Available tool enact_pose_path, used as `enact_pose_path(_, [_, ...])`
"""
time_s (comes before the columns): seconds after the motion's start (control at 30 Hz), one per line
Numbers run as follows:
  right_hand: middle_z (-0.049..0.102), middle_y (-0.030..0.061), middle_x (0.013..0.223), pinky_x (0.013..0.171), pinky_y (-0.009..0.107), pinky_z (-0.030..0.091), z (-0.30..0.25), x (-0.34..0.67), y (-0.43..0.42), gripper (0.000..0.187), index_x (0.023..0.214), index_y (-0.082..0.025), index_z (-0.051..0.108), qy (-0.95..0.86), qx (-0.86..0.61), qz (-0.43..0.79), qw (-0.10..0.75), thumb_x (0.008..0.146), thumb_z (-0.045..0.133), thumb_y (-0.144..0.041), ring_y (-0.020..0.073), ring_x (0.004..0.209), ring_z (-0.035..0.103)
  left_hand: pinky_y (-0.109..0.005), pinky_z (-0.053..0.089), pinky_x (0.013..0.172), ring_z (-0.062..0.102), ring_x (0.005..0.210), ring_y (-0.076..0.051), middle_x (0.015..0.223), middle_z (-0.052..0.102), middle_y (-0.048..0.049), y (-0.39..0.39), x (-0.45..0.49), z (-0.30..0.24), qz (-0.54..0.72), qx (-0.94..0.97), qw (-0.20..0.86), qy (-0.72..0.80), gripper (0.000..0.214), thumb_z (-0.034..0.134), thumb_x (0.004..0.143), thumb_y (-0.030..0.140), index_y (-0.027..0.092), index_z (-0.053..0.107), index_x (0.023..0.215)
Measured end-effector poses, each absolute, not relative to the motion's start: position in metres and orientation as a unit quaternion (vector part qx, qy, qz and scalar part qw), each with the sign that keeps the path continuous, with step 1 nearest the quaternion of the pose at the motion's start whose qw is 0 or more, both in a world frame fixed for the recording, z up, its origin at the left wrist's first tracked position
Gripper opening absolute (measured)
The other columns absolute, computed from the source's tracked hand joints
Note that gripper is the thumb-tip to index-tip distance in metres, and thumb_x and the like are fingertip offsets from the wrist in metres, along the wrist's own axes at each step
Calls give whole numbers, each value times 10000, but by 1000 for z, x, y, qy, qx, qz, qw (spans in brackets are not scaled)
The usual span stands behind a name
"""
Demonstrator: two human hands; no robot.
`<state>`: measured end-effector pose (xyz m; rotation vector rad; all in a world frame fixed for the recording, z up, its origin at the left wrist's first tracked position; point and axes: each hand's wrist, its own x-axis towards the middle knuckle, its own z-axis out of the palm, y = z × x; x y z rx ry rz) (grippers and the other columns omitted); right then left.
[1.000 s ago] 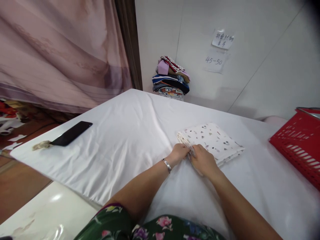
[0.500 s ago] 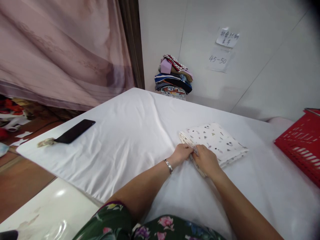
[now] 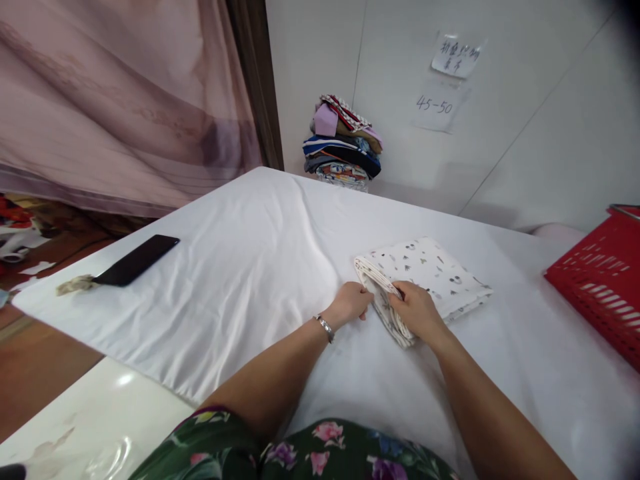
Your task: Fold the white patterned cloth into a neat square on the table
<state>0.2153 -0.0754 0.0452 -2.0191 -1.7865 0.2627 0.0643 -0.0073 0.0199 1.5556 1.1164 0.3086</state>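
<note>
cloth (image 3: 440, 270), white with small printed shapes and folded into a flat bundle, lies on the white table (image 3: 260, 267) between three and four o'clock of the middle of the head view. the right hand (image 3: 417, 310) is clamped on its folded layers at the bundle's near left edge, back of the hand upward; that forearm runs straight toward ten to eleven o'clock. the left hand (image 3: 350, 303) sits between eight and nine o'clock of the cloth, knuckles up, fingers curled under, tips right by the folded edge; i cannot tell whether they pinch it. its forearm slants toward one to two o'clock, a bracelet (image 3: 325, 329) at the wrist. from the cloth, a phone (image 3: 137, 260) lies at nine o'clock, a pile of clothes (image 3: 343, 143) stands at eleven, and a red basket (image 3: 595, 280) at three.
</note>
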Motion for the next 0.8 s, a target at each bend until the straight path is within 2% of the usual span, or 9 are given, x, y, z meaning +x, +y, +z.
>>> enact_pose_path(0.27, [553,-1,659,580,236,300,42,216,-74,156,720,-199,567,-641,-730,106,210,763,433,-267,137,620,473,-187,323,410,476,387,-87,424,518,20,-5,64,14,149,654,562,485,197,477,729,274,147,533,589])
enact_pose_path(0.43, [573,4,699,602,236,315,40,215,-73,147,733,-200,573,-652,-726,92,200,772,439,-246,141,655,493,-186,313,406,443,356,-70,404,457,45,-11,67,19,197,603,642,431,193,492,730,233,155,476,554])
enact_pose_path(0.57, [604,28,786,650,244,328,38,213,-74,156,827,-194,597,-659,-725,69,186,786,451,-229,160,756,524,-183,236,362,427,346,-63,414,437,56,-16,69,23,194,535,721,395,162,485,742,204,160,465,588])
enact_pose_path(0.67, [606,33,844,663,243,325,38,210,-76,161,880,-197,586,-665,-726,65,162,810,446,-236,160,812,532,-191,190,347,423,344,-63,416,433,52,-18,69,22,188,527,739,374,165,475,732,171,161,446,570])
enact_pose_path(0.8, [586,31,891,606,237,306,43,202,-80,159,862,-203,548,-652,-745,81,118,824,457,-328,153,803,537,-197,181,348,398,348,-58,407,412,57,-20,68,25,183,523,748,366,167,479,710,157,163,435,548])
